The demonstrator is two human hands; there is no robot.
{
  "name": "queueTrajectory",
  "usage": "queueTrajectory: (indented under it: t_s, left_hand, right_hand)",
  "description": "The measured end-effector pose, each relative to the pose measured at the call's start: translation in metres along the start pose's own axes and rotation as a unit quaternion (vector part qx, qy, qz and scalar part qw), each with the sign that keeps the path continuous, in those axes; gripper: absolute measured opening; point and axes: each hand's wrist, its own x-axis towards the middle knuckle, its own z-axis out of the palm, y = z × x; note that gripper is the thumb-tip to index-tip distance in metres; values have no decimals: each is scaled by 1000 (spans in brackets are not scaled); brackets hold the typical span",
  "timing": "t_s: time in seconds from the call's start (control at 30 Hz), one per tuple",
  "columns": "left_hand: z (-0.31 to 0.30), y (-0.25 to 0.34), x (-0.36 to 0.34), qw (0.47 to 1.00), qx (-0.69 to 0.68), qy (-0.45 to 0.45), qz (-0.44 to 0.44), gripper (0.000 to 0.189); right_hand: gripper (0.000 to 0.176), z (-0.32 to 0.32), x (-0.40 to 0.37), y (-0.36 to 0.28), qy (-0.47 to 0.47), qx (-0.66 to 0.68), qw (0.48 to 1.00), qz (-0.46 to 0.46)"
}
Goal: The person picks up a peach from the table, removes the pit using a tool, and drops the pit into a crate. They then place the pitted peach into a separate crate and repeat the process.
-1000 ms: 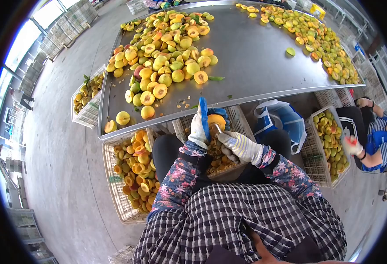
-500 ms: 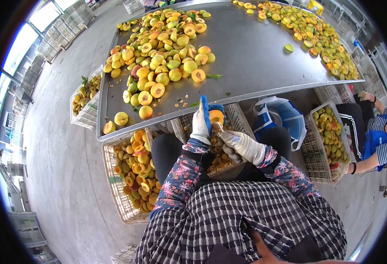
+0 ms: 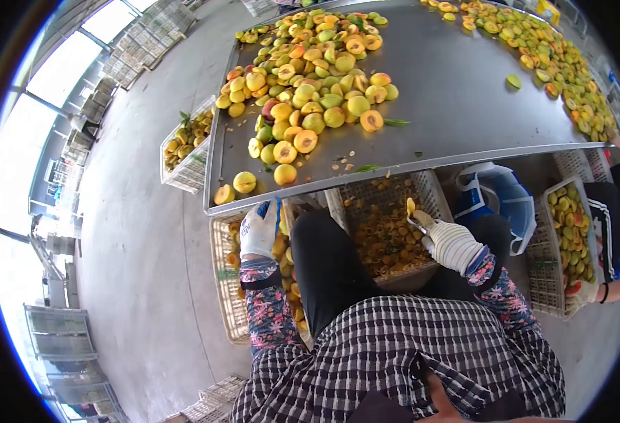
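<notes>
My left hand (image 3: 259, 231), in a white glove with a blue palm, is over the near edge of a crate of halved peaches (image 3: 281, 247). Its fingers look stretched out, and no fruit shows in them. My right hand (image 3: 452, 244), in a striped knit glove, is closed around a small metal pitting tool (image 3: 417, 224). A yellow scrap of fruit (image 3: 411, 206) shows at the tool's tip. Below it, between my knees, stands a crate of pits and scraps (image 3: 387, 240).
On the metal table (image 3: 451, 106) lie a heap of peaches (image 3: 317, 92) and another pile (image 3: 556, 63) at right. A blue-white bag (image 3: 511, 201) hangs beside my right knee. Another person's gloved hand (image 3: 581, 295) is at a crate of peaches (image 3: 571, 233).
My left hand has moved left, from the peach half over the middle crate to the left crate. My right hand has drawn away with the tool. The view has turned left.
</notes>
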Motion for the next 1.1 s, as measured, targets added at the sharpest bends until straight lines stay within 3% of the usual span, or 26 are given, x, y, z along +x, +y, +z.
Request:
queueTrajectory:
  t_s: [0.1,0.13,0.23,0.3,0.4,0.57,0.6,0.63,0.67,0.7,0.73,0.77,0.8,0.87,0.9,0.93,0.97,1.0,1.07,1.1]
  left_hand:
    - [10,-36,38,988,-140,49,42,39]
    - [12,-29,53,980,-189,25,52,42]
    - [35,-10,106,990,-119,41,67,54]
    - [51,-17,153,995,37,-9,91,63]
    - [75,14,187,993,100,-57,3,71]
    - [108,62,172,988,-19,-86,-126,86]
    - [104,53,176,981,60,-175,58,77]
    - [97,47,176,920,136,-224,293,69]
    - [90,42,177,835,153,-231,476,60]
    - [90,40,176,763,162,-178,599,52]
    - [83,53,170,875,-26,-235,422,45]
    - [76,66,163,914,-213,-274,211,38]
    - [74,73,163,877,-383,-291,-17,32]
    - [65,40,215,942,-312,-102,67,30]
    - [44,48,218,974,-221,-4,39,40]
    - [48,-1,274,994,-62,94,-13,59]
    - [41,-26,301,996,21,82,-37,65]
    - [39,-58,331,994,105,22,6,71]
    - [60,-120,391,945,275,-49,172,84]
    - [68,-92,384,975,198,-68,79,70]
  right_hand:
    - [48,3,7,-2,-14,-8,1000,-17]
    - [48,3,10,-3,-13,-1,1000,-22]
    - [47,-2,19,-11,-20,6,999,-28]
    - [44,2,22,-13,-18,2,999,-31]
    - [44,8,27,-13,-45,12,999,-27]
    - [43,20,39,-8,-93,46,994,-32]
    - [45,19,41,-9,-99,54,993,-38]
    - [46,23,44,-6,-107,64,991,-44]
    - [47,28,47,-1,-115,72,990,-49]
    - [48,30,51,2,-123,78,988,-54]
    - [50,27,53,2,-141,84,985,-49]
    - [50,25,53,2,-147,90,984,-47]
    - [50,23,53,2,-153,96,982,-45]
    - [51,21,54,4,-153,114,980,-56]
    - [51,25,55,7,-151,123,979,-65]
    - [51,30,54,11,-149,131,977,-73]
    - [51,35,54,15,-147,140,976,-82]
    - [49,35,54,14,-154,149,974,-80]
    - [48,32,53,12,-158,161,971,-82]
    - [48,28,54,9,-160,167,969,-82]
